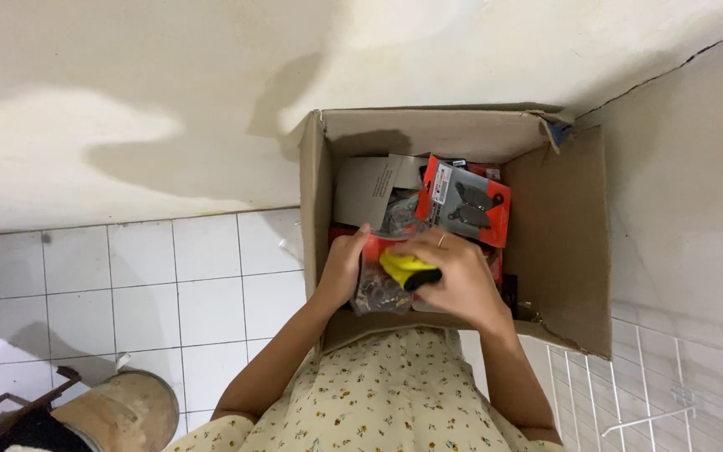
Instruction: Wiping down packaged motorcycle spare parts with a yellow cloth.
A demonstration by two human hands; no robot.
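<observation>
An open cardboard box (564, 251) stands against the wall, filled with packaged parts. My left hand (343, 266) grips the edge of a clear plastic packet of metal parts (376, 293) with a red header. My right hand (453, 276) holds a yellow tool with a black end (407, 269) over that packet. A ring shows on one finger of my right hand. Behind my hands a red blister pack with two dark grey pads (464, 202) leans up in the box, beside a grey card (367, 189).
White tiled floor (127, 276) lies to the left of the box. A rusty round metal container (115, 414) sits at the bottom left. A white wire rack (654, 402) is at the bottom right. Cream walls meet behind the box.
</observation>
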